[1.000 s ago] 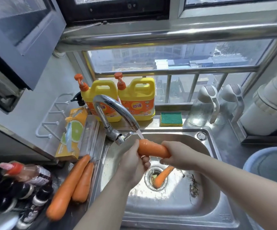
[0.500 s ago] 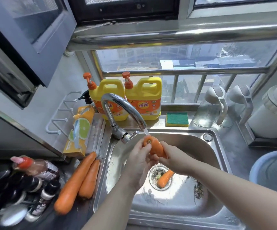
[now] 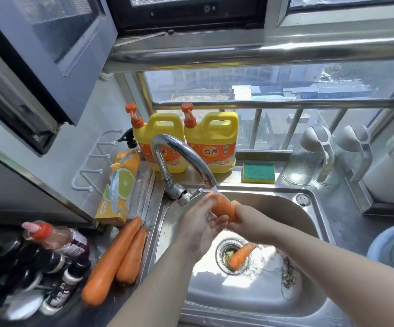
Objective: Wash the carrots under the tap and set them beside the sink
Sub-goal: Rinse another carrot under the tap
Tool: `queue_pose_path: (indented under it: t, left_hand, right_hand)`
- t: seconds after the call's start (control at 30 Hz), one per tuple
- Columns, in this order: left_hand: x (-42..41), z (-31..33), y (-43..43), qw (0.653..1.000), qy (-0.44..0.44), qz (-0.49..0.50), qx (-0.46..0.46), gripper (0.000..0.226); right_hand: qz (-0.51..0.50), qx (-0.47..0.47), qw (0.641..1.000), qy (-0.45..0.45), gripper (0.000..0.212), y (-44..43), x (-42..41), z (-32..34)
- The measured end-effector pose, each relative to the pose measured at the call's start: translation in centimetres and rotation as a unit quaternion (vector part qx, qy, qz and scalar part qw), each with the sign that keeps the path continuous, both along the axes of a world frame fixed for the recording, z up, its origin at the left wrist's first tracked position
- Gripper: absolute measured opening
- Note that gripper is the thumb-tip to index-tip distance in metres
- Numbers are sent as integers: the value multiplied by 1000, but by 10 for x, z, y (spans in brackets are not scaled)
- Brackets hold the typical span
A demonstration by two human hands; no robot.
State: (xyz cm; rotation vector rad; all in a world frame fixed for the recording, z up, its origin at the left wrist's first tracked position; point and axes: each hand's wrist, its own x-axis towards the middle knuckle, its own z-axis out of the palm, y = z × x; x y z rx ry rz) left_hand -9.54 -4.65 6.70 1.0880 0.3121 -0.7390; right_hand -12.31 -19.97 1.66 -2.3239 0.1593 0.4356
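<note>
Carrot under the tap

The right hand (image 3: 245,220) has its grip tight round a carrot (image 3: 224,207) under the running tap (image 3: 179,147), over the sink (image 3: 274,208). The left hand (image 3: 200,230) has its grip apart, fingers touching it. A second carrot (image 3: 238,254) lies on the drain (image 3: 222,251). Two carrots (image 3: 113,260) lie on the tabletop (image 3: 116,299) beside the sink

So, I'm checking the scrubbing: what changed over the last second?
The held carrot swung from lying crosswise to pointing up at the tap. The right hand keeps gripping its lower end; the left hand rubs it. The two carrots beside the sink and the carrot on the drain stayed put.
</note>
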Motion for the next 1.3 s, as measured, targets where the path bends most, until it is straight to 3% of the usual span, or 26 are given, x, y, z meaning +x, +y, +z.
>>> queue_pose_path:
  t: [0.13, 0.33, 0.4, 0.57, 0.73, 0.9, 0.97, 1.07, 1.13, 1.2, 1.3]
  left_hand:
    - [2, -4, 5, 999, -4, -30, -26, 22]
    - [9, 0, -6, 997, -35, -3, 65, 7]
    - [11, -4, -8, 995, -33, 9, 91, 12]
    - [10, -15, 4, 998, 32, 50, 34, 26]
    - [5, -24, 11, 984, -81, -2, 160, 37]
    - [3, -13, -5, 994, -94, 35, 41, 24]
    - [5, -15, -4, 996, -68, 55, -4, 25]
    - [2, -19, 3, 998, -38, 33, -35, 29]
    - [-2, -22, 4, 999, -33, 5, -26, 35]
    - [-4, -26, 1, 999, -51, -12, -3, 41]
    - [-1, -29, -9, 998, -67, 16, 4, 40]
  right_hand:
    - [13, 9, 1000, 3, 22, -1, -1, -2]
    - [-2, -4, 1000, -28, 19, 3, -2, 0]
    - [-4, -15, 1000, -26, 19, 2, -1, 0]
    - [-12, 6, 1000, -15, 26, -3, -3, 10]
    - [-40, -151, 981, -116, 41, 5, -7, 31]
    - [-7, -241, 960, -139, 49, 10, -6, 46]
    - [10, -191, 979, -66, 47, 1, -5, 47]
    - [12, 47, 994, 93, 42, -23, -11, 51]
    - [17, 90, 990, 110, 42, -31, -18, 53]
    - [27, 26, 998, 53, 39, -33, -23, 55]
    - [59, -148, 985, -65, 39, -32, -29, 57]
